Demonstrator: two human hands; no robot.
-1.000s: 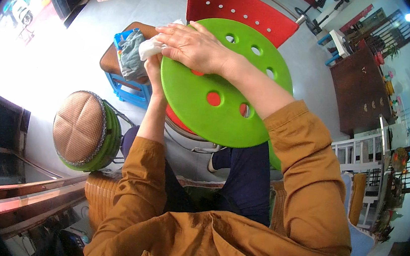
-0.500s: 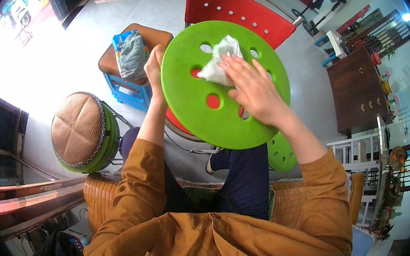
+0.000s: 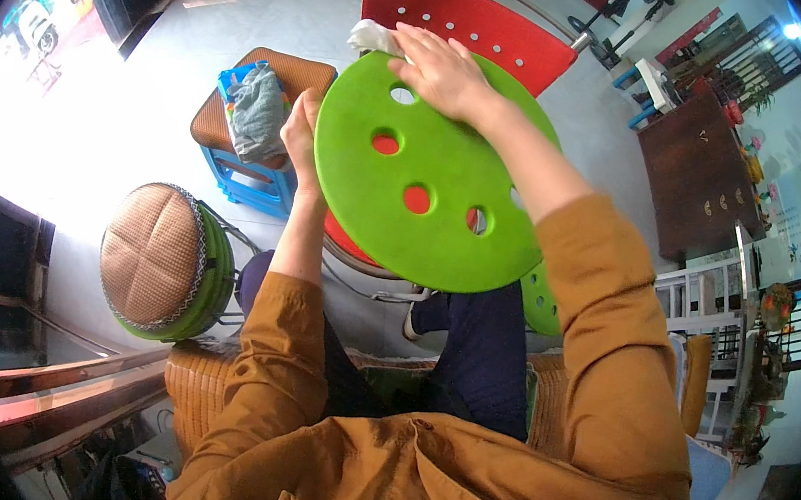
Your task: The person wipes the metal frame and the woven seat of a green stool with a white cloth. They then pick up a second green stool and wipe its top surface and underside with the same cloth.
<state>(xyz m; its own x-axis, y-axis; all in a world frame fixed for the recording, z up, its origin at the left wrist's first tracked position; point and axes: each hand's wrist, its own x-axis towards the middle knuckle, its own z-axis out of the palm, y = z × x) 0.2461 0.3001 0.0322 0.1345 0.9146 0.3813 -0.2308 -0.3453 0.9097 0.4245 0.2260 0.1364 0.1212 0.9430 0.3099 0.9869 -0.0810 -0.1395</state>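
Wiping across the green round seat (image 3: 445,196), the right hand (image 3: 444,71) now lies at the far upper rim of the disc, pressing a white cloth (image 3: 372,36) whose crumpled end sticks out past the hand's left side. Half a second before, the same hand and cloth lay nearer the middle of the seat, beside its round holes; a second before, they were at the seat's upper left edge, close to the left hand. The stroke has thus run from the left edge into the centre and out to the top rim (a sweep that has by now passed over much of the upper face). The right fingers lie flat and spread over the cloth, holding it down rather than gripping it. The left hand (image 3: 301,134) has kept its place throughout, its fingers closed on the seat's left edge, steadying the disc, which is tilted over the person's knees and in front of a red chair (image 3: 464,18). Judged from this, the upper part of the face has been cleaned, and the lower part near the sleeve seems the least covered. To the left, a blue step stool (image 3: 256,186) carries a grey bundle (image 3: 259,113); nearer stands a stool with a brown cushion (image 3: 151,253).
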